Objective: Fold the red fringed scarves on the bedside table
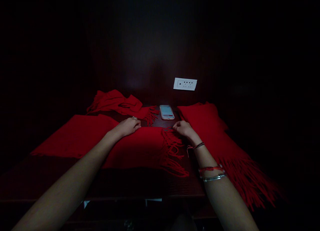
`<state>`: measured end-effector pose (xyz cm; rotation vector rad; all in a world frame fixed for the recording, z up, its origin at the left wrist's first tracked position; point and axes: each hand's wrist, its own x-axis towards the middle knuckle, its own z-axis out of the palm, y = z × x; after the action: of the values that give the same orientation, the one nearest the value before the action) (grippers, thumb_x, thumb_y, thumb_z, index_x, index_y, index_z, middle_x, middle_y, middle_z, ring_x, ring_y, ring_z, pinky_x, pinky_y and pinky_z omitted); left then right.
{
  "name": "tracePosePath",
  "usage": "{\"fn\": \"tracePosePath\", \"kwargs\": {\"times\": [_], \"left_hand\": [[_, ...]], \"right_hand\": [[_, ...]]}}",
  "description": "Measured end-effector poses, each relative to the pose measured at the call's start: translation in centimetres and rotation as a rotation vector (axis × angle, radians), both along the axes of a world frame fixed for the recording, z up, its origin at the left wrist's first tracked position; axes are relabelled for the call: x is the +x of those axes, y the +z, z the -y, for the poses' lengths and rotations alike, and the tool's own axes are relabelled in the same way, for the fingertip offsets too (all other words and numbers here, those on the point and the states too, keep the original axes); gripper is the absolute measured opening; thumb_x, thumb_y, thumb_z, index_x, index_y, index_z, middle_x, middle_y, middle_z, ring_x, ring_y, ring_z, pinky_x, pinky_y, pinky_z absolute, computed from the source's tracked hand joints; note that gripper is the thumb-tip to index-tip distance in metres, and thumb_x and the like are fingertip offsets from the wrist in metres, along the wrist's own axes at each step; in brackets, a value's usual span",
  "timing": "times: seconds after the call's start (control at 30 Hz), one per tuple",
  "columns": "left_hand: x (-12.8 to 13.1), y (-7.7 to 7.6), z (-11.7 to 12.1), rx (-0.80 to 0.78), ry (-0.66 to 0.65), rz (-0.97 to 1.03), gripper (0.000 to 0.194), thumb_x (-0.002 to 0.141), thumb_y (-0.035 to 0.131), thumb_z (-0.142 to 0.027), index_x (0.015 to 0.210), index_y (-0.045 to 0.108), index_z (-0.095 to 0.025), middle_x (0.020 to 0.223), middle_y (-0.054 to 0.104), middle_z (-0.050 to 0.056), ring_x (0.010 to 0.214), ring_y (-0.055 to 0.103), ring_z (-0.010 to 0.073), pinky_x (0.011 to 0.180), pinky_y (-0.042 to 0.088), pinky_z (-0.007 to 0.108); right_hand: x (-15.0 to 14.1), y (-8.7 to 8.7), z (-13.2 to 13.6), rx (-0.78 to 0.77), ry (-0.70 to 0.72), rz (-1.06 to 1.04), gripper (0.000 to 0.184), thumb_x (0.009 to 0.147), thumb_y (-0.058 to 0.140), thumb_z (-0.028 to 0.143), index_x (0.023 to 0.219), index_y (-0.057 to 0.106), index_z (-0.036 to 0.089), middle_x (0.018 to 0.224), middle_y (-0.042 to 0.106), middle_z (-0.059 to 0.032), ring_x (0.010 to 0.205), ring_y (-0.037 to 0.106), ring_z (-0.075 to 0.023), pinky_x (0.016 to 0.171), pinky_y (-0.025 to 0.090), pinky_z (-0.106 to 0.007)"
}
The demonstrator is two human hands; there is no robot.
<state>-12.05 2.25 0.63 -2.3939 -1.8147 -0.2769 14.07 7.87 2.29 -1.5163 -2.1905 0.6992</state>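
Resting at the far edge of the flat red scarf [140, 146], your L hand [129, 125] is near-left of the phone [167, 112], fingers curled down; can't tell if they're clamped on cloth. Your R hand [183, 127], near-right of the phone, has bent fingers by the scarf's fringe [172, 146]; can't tell if they're pinching a strand. The scarf lies on the dark table [140, 182], nearer you than the phone. Crumpled red cloth [115, 102] sits L of phone, a fringed red cloth [207, 124] R. Socket plate [185, 84]: above & R of phone.
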Motion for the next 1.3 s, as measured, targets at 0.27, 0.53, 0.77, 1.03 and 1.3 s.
{"fn": "tracePosePath", "kwargs": {"times": [0.27, 0.53, 0.77, 1.03, 1.3], "left_hand": [[1.4, -0.3, 0.1, -0.024, -0.139, 0.169, 0.028, 0.076, 0.042, -0.035, 0.096, 0.054, -0.018, 0.09, 0.056, 0.005, 0.082, 0.05, 0.0156, 0.074, 0.037, 0.024], [2.3, 2.8, 1.6, 0.01, -0.104, 0.45, 0.022, 0.073, 0.047, -0.03, 0.085, 0.059, -0.015, 0.076, 0.058, 0.002, 0.068, 0.051, 0.0109, 0.063, 0.038, 0.02], [1.5, 5.3, 3.4, -0.087, -0.126, 0.818, 0.024, 0.069, 0.048, -0.036, 0.072, 0.055, -0.014, 0.069, 0.057, 0.0, 0.063, 0.05, 0.0114, 0.058, 0.038, 0.021], [0.5, 4.3, 2.7, -0.161, 0.023, 0.671, 0.025, 0.069, 0.044, -0.037, 0.072, 0.056, -0.016, 0.065, 0.057, 0.0, 0.06, 0.051, 0.0119, 0.053, 0.037, 0.02], [2.2, 0.3, 0.4, -0.065, -0.06, 0.275, 0.02, 0.071, 0.042, -0.026, 0.069, 0.058, -0.015, 0.065, 0.057, 0.001, 0.06, 0.05, 0.0114, 0.057, 0.035, 0.02]], "right_hand": [[-3.4, -1.2, 2.1, 0.316, 0.252, 0.136, 0.054, 0.072, 0.048, 0.041, 0.119, 0.039, 0.016, 0.116, 0.046, -0.0129, 0.107, 0.04, -0.0241, 0.087, 0.03, -0.039], [-2.8, -0.2, 0.8, 0.206, 0.307, -0.171, 0.015, 0.068, 0.051, 0.011, 0.079, 0.061, 0.014, 0.086, 0.062, -0.0046, 0.082, 0.054, -0.0132, 0.077, 0.037, -0.024], [-1.6, 2.5, 3.5, -0.408, 0.542, -0.766, 0.014, 0.066, 0.057, 0.025, 0.076, 0.053, 0.016, 0.061, 0.051, 0.004, 0.054, 0.047, -0.0052, 0.053, 0.039, -0.018], [-1.9, 1.9, 3.5, -0.407, 0.416, -0.467, 0.006, 0.072, 0.048, 0.019, 0.068, 0.051, 0.016, 0.051, 0.047, 0.0055, 0.041, 0.04, -0.0037, 0.043, 0.034, -0.016], [-2.0, -0.3, 1.4, 0.187, 0.102, 0.266, 0.012, 0.065, 0.051, 0.011, 0.07, 0.062, 0.014, 0.073, 0.061, -0.0094, 0.067, 0.054, -0.0155, 0.056, 0.036, -0.023]]}}
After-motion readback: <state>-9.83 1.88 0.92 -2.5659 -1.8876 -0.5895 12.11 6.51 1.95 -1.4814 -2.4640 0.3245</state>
